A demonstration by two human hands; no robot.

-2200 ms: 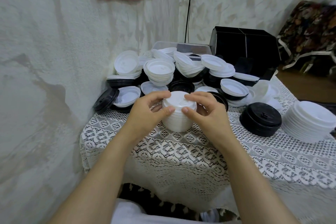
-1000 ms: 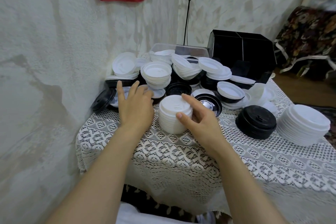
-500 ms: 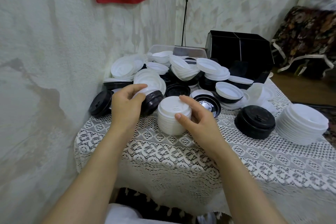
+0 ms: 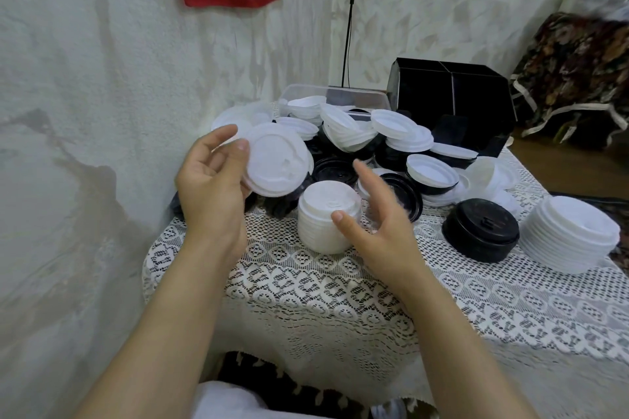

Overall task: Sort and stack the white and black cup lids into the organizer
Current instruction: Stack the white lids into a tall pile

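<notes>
My left hand [image 4: 211,187] holds a small stack of white lids [image 4: 277,165], tilted on edge above the table. In front of me a neat white lid stack [image 4: 323,221] stands on the lace cloth. My right hand [image 4: 377,224] hovers just right of that stack, fingers apart, holding nothing. Behind lies a jumbled pile of white and black lids [image 4: 367,139]. A black lid stack [image 4: 481,230] and a larger white lid stack [image 4: 571,235] stand on the right. The black organizer [image 4: 452,95] sits at the back.
A clear plastic container [image 4: 335,95] lies behind the pile. The wall runs close along the left. The table's lace cloth [image 4: 340,286] hangs over the near edge. A patterned fabric seat [image 4: 578,78] is at the far right.
My left hand reached into the pile and lifted white lids off the black ones, raising and tilting them. My right hand came off the front white stack and opened.
</notes>
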